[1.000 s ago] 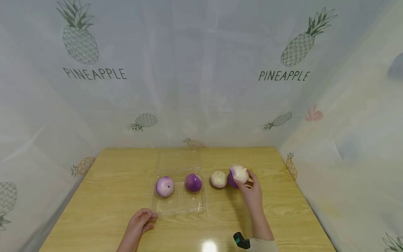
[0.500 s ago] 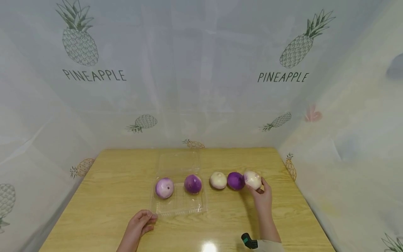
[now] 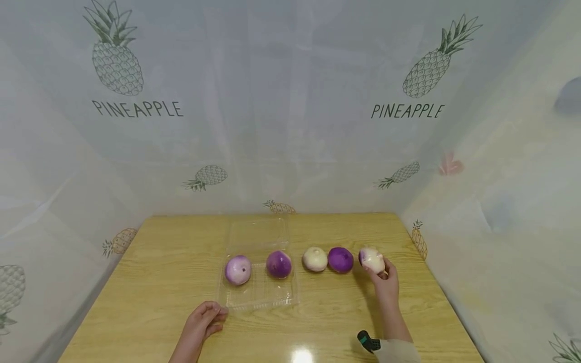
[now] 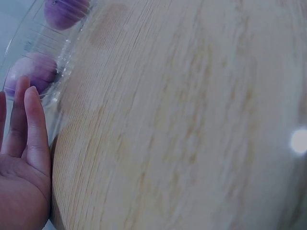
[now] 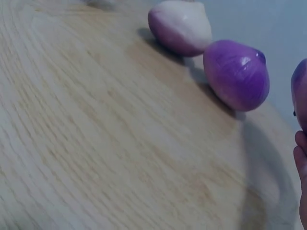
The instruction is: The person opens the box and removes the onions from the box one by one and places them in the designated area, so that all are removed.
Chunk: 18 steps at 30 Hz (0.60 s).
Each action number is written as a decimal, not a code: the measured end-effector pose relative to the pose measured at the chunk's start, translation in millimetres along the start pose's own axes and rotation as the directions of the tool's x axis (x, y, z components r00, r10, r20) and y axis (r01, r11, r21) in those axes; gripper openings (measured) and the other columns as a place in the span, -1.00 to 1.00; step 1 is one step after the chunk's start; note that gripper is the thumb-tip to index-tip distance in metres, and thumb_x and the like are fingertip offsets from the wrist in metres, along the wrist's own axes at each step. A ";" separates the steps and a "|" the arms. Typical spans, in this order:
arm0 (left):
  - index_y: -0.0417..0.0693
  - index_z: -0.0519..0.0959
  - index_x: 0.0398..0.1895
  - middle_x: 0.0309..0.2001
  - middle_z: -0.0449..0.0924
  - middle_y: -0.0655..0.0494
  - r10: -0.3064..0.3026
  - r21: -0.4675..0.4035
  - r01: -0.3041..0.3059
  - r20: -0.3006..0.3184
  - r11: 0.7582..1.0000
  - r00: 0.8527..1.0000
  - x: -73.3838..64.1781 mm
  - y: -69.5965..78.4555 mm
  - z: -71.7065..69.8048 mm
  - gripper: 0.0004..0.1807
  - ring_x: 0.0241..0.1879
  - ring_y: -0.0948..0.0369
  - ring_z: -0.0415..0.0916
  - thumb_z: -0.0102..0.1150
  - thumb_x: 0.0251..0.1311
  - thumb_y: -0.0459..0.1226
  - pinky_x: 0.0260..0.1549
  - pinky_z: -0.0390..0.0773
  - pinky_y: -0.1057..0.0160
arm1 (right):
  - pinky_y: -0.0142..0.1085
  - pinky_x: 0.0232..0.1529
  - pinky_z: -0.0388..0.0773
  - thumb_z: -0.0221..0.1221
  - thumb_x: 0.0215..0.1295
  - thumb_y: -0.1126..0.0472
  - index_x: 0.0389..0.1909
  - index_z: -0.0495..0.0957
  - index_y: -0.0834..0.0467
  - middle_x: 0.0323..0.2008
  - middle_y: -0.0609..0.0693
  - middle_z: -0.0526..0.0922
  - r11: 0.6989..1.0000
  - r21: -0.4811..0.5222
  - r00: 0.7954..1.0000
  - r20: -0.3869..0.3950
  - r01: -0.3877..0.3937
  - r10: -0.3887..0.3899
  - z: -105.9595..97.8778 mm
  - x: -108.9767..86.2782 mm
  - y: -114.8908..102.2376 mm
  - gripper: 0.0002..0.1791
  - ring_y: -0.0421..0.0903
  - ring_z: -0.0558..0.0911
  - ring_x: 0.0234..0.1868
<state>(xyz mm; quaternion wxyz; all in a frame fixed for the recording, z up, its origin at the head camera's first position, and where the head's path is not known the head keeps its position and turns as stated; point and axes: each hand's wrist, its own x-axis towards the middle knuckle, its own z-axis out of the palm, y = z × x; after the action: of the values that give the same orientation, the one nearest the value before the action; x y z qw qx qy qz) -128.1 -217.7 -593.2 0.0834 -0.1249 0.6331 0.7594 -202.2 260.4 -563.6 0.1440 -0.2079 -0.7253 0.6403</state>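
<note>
My right hand (image 3: pixel 387 280) grips a cream-and-purple onion (image 3: pixel 372 260) at the right end of a row. Left of it, a purple onion (image 3: pixel 340 259) and a pale onion (image 3: pixel 314 259) sit on the table. In the right wrist view, the held onion (image 5: pixel 300 93) is cut off by the frame edge. An open clear plastic container (image 3: pixel 259 303) carries a light purple onion (image 3: pixel 238 269) on its left and a darker onion (image 3: pixel 279 264) on its right. At the container's front-left corner, my left hand (image 3: pixel 201 322) pinches the rim between thumb and finger.
The wooden table (image 3: pixel 150 282) bears everything. Behind the container lies its clear hinged lid (image 3: pixel 257 233), folded back. A curtain (image 3: pixel 290 126) printed with pineapples closes off the back and both sides. A black device (image 3: pixel 368 342) is on the right wrist.
My right hand has moved right with its onion, away from the purple onion it partly covered, leaving a gap between them. The left hand and container have stayed in place.
</note>
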 end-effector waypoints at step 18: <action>-0.23 0.51 -0.17 -0.21 0.63 0.00 -0.001 0.000 0.001 -0.005 1.000 1.000 1.5 0.1 0.9 -0.84 -0.21 0.12 0.58 0.08 0.38 -0.27 -0.26 0.62 0.21 | -0.55 -0.48 0.43 0.39 0.17 0.21 0.45 0.17 0.19 0.04 0.19 0.45 0.991 -0.113 0.996 -0.040 0.075 -0.080 -1.3 8.8 36.4 -0.13 -0.35 0.41 -0.45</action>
<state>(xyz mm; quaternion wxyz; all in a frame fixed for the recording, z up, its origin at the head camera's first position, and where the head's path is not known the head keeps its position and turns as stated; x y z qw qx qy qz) -129.6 -216.9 -593.5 0.0823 -0.1271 0.6334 0.7589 -205.1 269.3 -599.9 0.1729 -0.2016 -0.7640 0.5880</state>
